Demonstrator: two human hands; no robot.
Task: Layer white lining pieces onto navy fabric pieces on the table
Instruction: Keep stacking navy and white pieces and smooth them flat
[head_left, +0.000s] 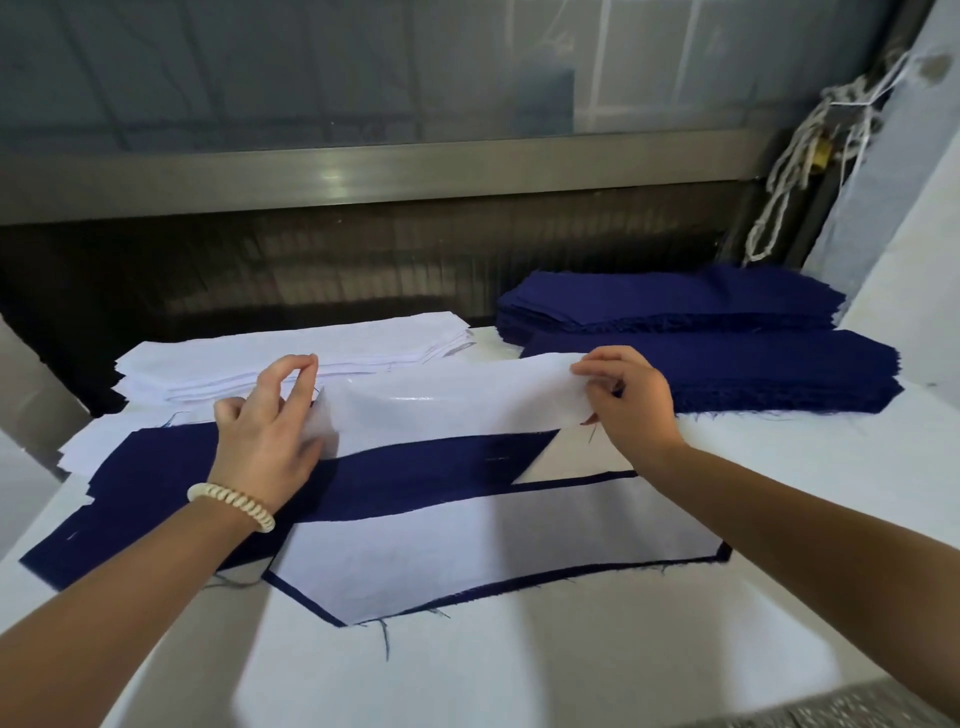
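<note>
While left hand (270, 436) and right hand (631, 400) pinch the white lining piece (447, 405) by its ends, placement's mid-step.
Next: lower onto navy piece (441, 467) w/ edges aligned (no wrinkles).

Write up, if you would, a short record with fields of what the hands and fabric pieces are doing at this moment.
Left grip: holds left end of a long white lining piece
Right grip: pinches its right end
Held piece: lifted above a bare navy fabric strip on the white table
Finished layer: white lining panel flat on a navy piece, nearer the person
Supplies: white lining stack rear left; navy fabric stacks rear right
</note>
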